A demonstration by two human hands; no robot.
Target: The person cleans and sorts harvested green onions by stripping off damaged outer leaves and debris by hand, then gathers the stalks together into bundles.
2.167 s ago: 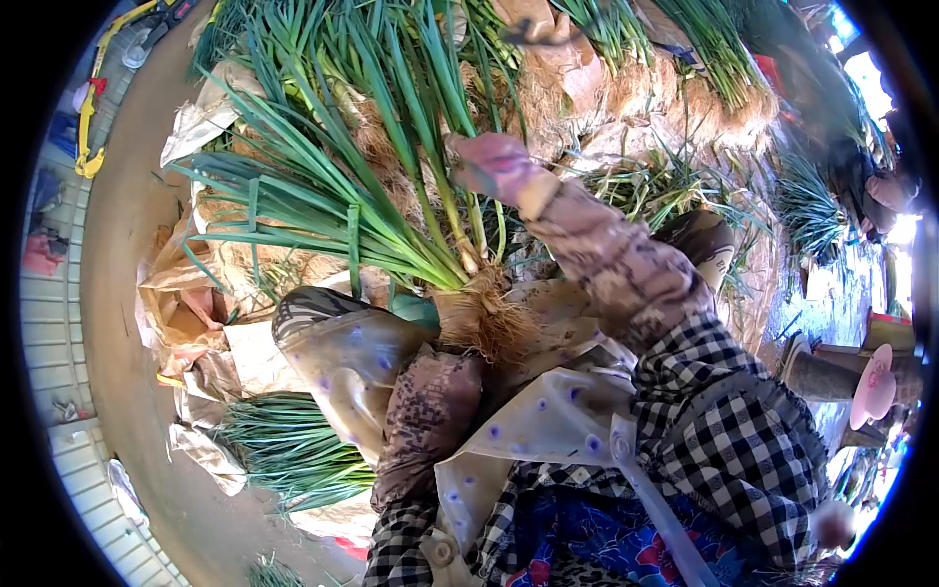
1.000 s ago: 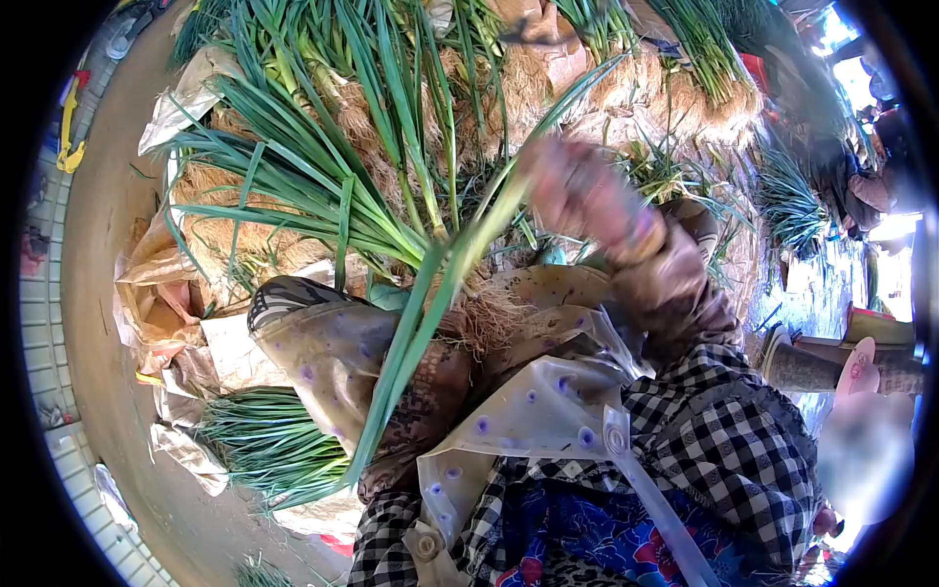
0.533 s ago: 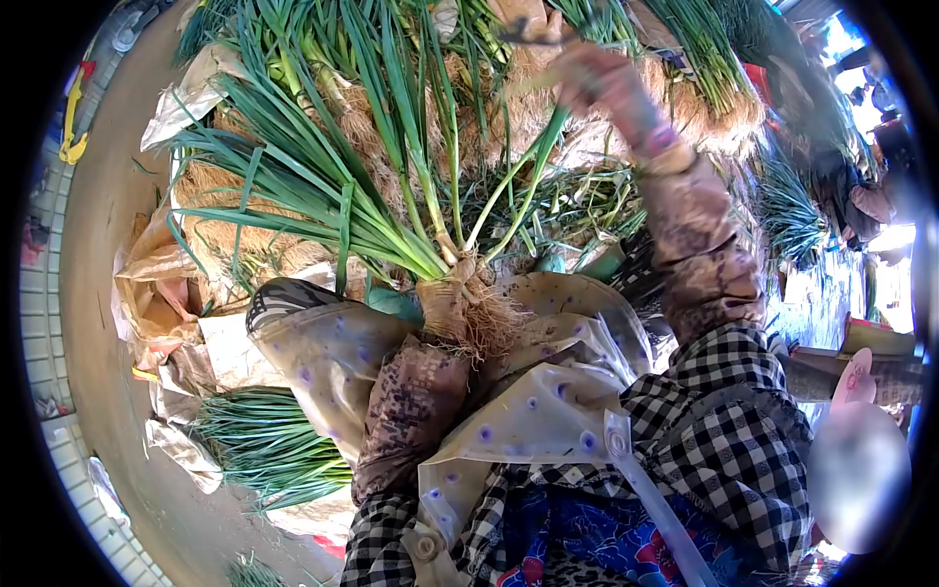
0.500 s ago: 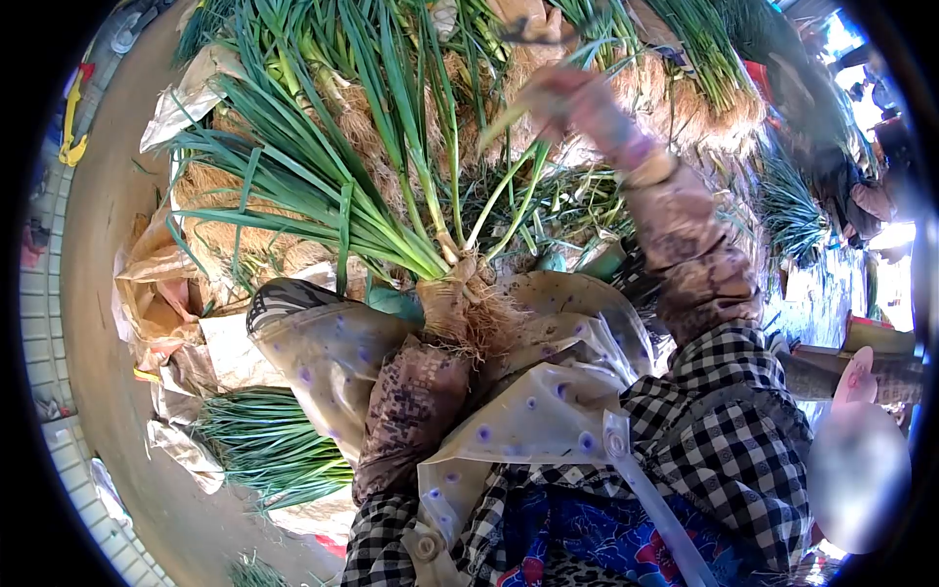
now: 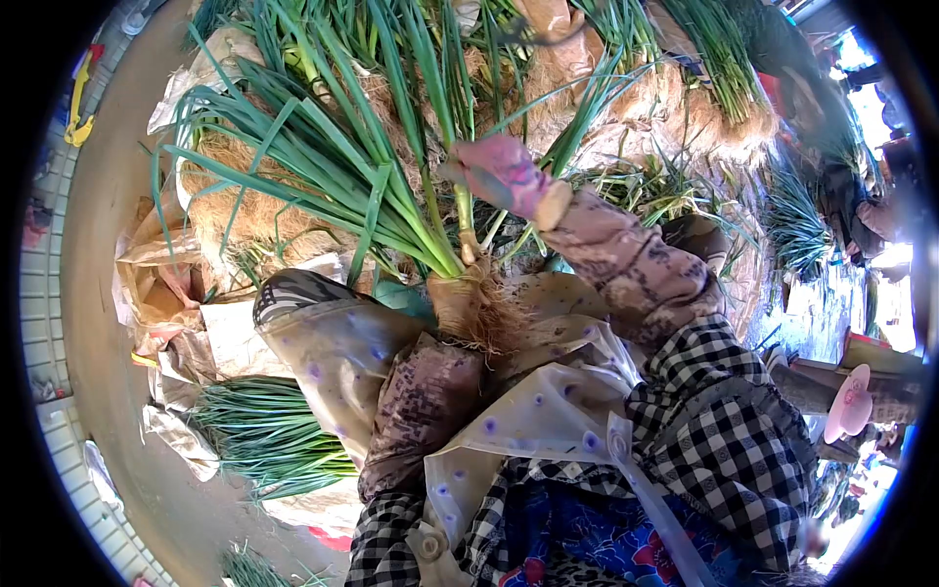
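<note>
My left hand [image 5: 453, 301] is closed around the root end of a bunch of green onions [image 5: 416, 230], above my lap. Long green leaves fan out up and to the left, and stringy brown roots [image 5: 494, 315] hang to the right of the hand. My right hand [image 5: 504, 176], in a pinkish-purple patterned glove, reaches across from the right. Its fingertips are bent in against an upright stalk of the bunch; the exact grip is partly hidden.
More green onions with pale roots [image 5: 719, 98] lie along the back. Loose trimmed leaves [image 5: 646, 191] are heaped beyond my knees. Another green onion bundle [image 5: 269, 430] lies at the left. A clear spotted plastic apron [image 5: 528, 416] covers my lap.
My right hand has come down and left from the back, where it was blurred with a pale leaf, to the stalks. My left hand keeps its hold on the bunch.
</note>
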